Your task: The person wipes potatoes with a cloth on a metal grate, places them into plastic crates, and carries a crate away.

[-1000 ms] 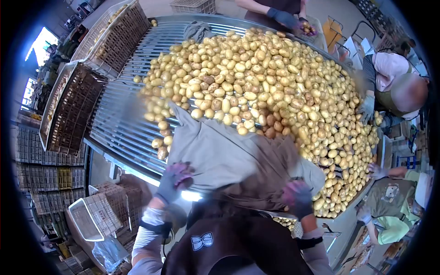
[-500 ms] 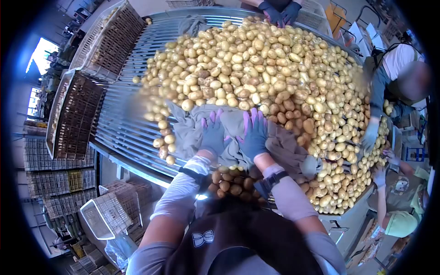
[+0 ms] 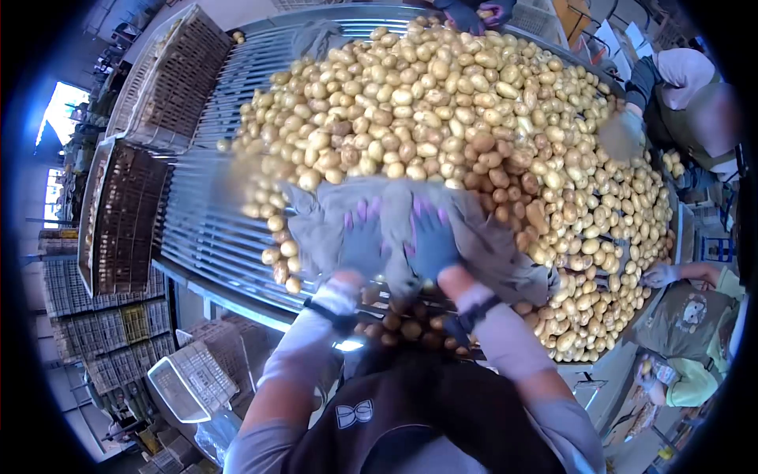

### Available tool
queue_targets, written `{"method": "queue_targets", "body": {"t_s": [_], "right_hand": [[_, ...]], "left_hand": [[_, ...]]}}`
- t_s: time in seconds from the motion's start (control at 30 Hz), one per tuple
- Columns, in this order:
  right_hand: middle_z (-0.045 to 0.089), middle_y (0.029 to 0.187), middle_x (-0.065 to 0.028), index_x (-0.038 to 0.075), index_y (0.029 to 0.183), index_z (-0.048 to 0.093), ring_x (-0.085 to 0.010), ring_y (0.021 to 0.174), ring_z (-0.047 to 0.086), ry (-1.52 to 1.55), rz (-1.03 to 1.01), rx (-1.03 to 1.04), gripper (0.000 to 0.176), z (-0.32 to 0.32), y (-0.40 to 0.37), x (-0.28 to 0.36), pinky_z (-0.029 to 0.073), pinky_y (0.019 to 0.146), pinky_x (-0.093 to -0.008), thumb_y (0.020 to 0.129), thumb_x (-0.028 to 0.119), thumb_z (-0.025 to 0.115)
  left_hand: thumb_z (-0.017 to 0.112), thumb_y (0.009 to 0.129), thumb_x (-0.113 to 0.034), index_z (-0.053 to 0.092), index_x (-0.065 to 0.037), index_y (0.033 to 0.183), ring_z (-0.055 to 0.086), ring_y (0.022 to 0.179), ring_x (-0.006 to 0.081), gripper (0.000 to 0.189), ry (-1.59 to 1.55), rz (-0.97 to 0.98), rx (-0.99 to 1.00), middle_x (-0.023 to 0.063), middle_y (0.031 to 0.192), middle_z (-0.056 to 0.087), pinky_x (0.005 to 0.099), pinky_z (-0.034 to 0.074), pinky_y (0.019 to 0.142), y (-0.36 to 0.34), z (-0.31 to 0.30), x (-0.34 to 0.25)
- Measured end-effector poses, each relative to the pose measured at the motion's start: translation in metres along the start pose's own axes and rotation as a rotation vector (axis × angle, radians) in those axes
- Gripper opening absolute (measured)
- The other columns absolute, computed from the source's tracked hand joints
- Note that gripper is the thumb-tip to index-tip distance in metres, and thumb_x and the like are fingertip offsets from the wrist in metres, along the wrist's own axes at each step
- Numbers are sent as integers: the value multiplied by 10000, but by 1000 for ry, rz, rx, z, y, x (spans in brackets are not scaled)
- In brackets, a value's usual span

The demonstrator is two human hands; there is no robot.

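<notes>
Both my hands, in grey gloves with pink-purple fingertips, lie on a crumpled grey cloth (image 3: 485, 229). My left hand (image 3: 363, 243) rests flat with its fingers stretched away from me. Beside it, my right hand (image 3: 433, 242) also lies flat, fingers extended. Under and beyond the cloth is a big heap of potatoes (image 3: 371, 110), mostly yellowish. A browner patch of potatoes (image 3: 497, 178) sits just beyond the cloth's right part. Between my forearms, more potatoes (image 3: 407, 326) show near my body.
The potatoes lie on a slatted metal table (image 3: 205, 213). Two plastic crates (image 3: 178, 83) (image 3: 126, 217) stand at its left end, with stacked crates (image 3: 103, 316) beyond. Co-workers' gloved hands (image 3: 474, 14) (image 3: 662, 275) are at the far and right edges. A second cloth (image 3: 317, 38) lies at the back.
Under my hands the cloth looks flatter and less bunched. My hands stay on it, fingers still stretched. At the right, a co-worker's arm has drawn back from the near potatoes.
</notes>
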State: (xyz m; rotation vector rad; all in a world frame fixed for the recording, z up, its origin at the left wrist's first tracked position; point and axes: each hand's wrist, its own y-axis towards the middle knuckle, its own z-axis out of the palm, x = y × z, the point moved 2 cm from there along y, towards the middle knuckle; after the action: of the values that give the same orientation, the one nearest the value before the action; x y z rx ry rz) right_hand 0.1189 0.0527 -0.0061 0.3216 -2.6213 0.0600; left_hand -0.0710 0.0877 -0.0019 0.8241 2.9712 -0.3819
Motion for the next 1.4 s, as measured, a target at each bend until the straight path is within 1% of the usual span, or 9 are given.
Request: {"method": "queue_targets", "body": {"t_s": [0.13, 0.43, 0.57, 0.63, 0.9, 0.97, 1.13, 1.23, 1.4], "right_hand": [[351, 1662, -223, -22, 1573, 394, -428, 1523, 326, -38, -27, -191, 839, 6, 28, 0, 205, 1267, -552, 890, 391, 655], [359, 1666, -156, 19, 1527, 478, -379, 1553, 295, -53, -199, 183, 876, -11, -139, -2, 237, 1261, -573, 795, 411, 756], [296, 1714, -152, 42, 1608, 394, -384, 1580, 247, 77, -141, -86, 766, 9, -50, 5, 206, 1278, -513, 900, 264, 588], [276, 1712, -181, 66, 1644, 307, -385, 1560, 290, -23, -62, -66, 730, -4, 17, 8, 247, 1262, -525, 992, 288, 549], [444, 1602, -130, 104, 1534, 477, -341, 1480, 409, 185, -191, 84, 709, -65, -55, -14, 337, 1216, -522, 907, 331, 718], [597, 1424, -93, 123, 1346, 638, -295, 1391, 508, -436, -101, -156, 500, -89, -104, -15, 374, 1206, -454, 881, 288, 718], [657, 1215, -58, 144, 1112, 688, -263, 1233, 583, -399, -116, -376, 229, -43, -150, -62, 493, 1042, -445, 913, 259, 695], [693, 1135, -98, 127, 1099, 699, -309, 1089, 650, -304, 127, -279, 189, -97, -124, -48, 526, 922, -455, 943, 230, 670], [716, 864, -143, 96, 1088, 733, -372, 777, 674, 39, 91, -696, 191, -184, -148, -50, 527, 733, -480, 925, 171, 670]], "left_hand": [[638, 927, -309, 267, 7, 1638, 131, 1589, 482, 861, -23, -72, -174, 195, 1730, 175, 620, 151, 1270, 17, 10, 14], [612, 895, -724, 590, -150, 1474, 205, 1563, 520, 817, -193, 251, 203, 241, 1707, 245, 711, 127, 1237, -136, 2, -30], [631, 946, -456, 516, -30, 1513, 131, 1585, 504, 718, 213, -18, 193, 235, 1719, 210, 697, 105, 1247, -26, 22, -2], [619, 946, -289, 585, -20, 1461, 124, 1594, 483, 583, 14, -60, -131, 198, 1727, 215, 658, 130, 1261, 8, -24, 0], [669, 934, -430, 559, -82, 1482, 221, 1561, 490, 659, -157, 99, -210, 240, 1703, 247, 615, 196, 1255, -83, 10, 13], [700, 925, -453, 640, -150, 1407, 422, 1458, 461, 573, -101, 125, -310, 211, 1604, 442, 585, 310, 1202, -115, 9, 3], [751, 877, -325, 708, -205, 1282, 612, 1221, 360, 424, -101, 146, -396, 94, 1369, 652, 511, 476, 1036, -111, -2, 11], [769, 927, -294, 771, -133, 1036, 710, 791, 277, 195, -450, -133, -367, 80, 906, 758, 415, 561, 769, -87, -24, 24], [755, 997, -242, 741, -21, 1099, 624, 720, 69, 243, -909, -64, -470, -1, 780, 697, 266, 527, 671, -104, -103, 6]]}}
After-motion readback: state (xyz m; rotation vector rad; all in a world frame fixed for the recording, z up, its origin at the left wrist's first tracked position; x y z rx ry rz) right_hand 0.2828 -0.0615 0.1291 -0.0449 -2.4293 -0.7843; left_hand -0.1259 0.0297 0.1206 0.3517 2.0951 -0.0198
